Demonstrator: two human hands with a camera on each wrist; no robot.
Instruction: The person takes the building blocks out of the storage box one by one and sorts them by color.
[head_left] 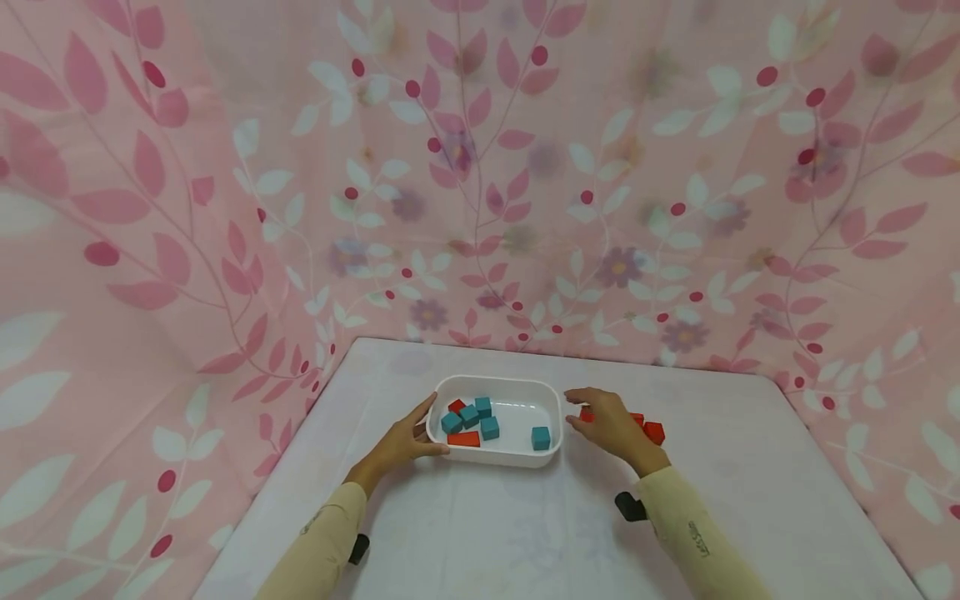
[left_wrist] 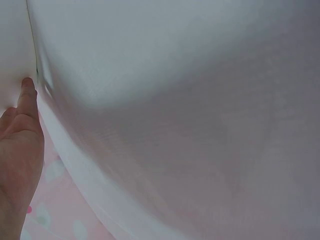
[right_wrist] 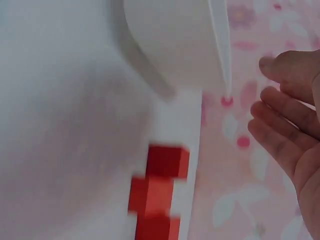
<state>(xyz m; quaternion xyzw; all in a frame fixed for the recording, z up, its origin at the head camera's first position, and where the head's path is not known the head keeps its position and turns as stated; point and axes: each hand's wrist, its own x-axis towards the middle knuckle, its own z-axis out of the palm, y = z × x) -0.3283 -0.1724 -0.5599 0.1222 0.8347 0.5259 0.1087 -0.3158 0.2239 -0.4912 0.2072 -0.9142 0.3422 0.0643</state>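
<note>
A white rectangular tray (head_left: 522, 458) holds several teal cubes (head_left: 490, 428) at its left and middle, one teal cube (head_left: 541, 438) near its right end, and red blocks (head_left: 463, 439) at its left. My left hand (head_left: 401, 437) touches the tray's left end, with thumb and fingers spread. In the left wrist view, the left hand's fingers (left_wrist: 28, 100) look straight against a white surface. My right hand (head_left: 611, 423) is held apart from the tray's right end, fingers loosely bent and holding nothing. Several red blocks (head_left: 654, 433) lie partly hidden behind it.
The white-covered table (head_left: 510, 533) backs onto pink floral cloth (head_left: 480, 167), which also hangs at both sides. In the right wrist view, the red blocks (right_wrist: 159, 195) sit close together, beside the white tray (right_wrist: 175, 45). Dark wrist-worn devices (head_left: 630, 507) show below the sleeves.
</note>
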